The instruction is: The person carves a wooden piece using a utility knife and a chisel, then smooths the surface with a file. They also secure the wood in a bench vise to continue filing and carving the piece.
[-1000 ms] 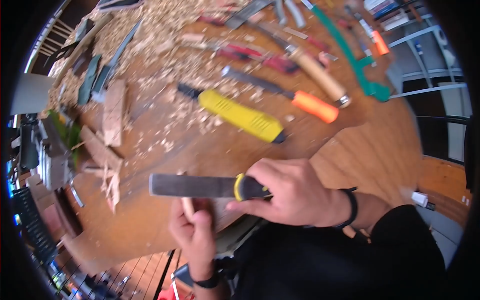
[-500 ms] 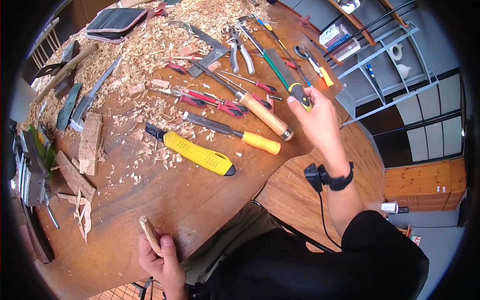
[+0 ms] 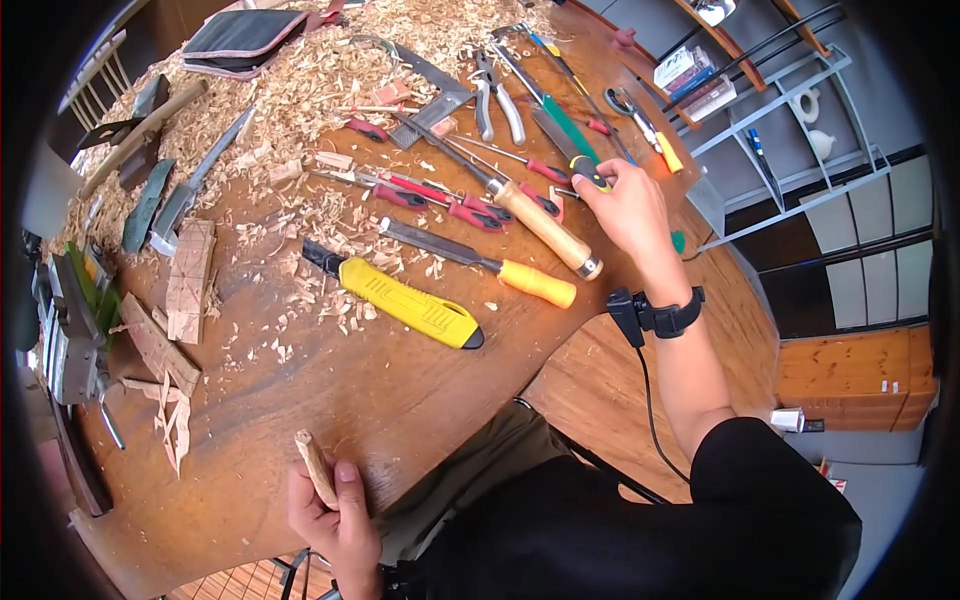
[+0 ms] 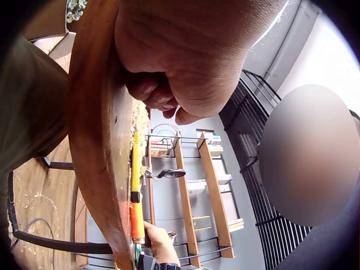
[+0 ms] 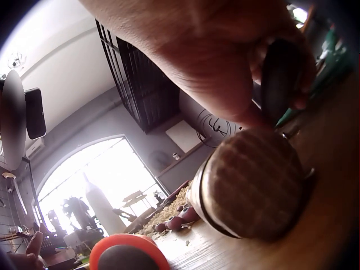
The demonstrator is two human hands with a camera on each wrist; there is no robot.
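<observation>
Near the front edge of the table, my left hand (image 3: 335, 530) grips a short whittled wooden stick (image 3: 315, 468) upright between thumb and fingers. My right hand (image 3: 632, 212) reaches across to the right side of the table and pinches the black-and-yellow handle of a flat file (image 3: 556, 133). The file lies along a long green tool (image 3: 572, 132), low over the table. In the right wrist view the fingers curl round the file's black handle (image 5: 279, 79), with the butt of a wooden handle (image 5: 253, 185) close below. The left wrist view shows the left hand (image 4: 191, 56) from behind, its stick hidden.
A yellow utility knife (image 3: 412, 305), a chisel with a yellow handle (image 3: 535, 284), a wooden-handled tool (image 3: 545, 230), red-handled carving tools (image 3: 480, 212) and pliers (image 3: 498, 105) lie on the table. Wood shavings (image 3: 300, 95) heap at the back; wood pieces (image 3: 190, 280) lie left.
My right hand has carried the file from above the stick to the tools at the right, then lowered it beside the green tool. The left hand keeps holding the stick.
</observation>
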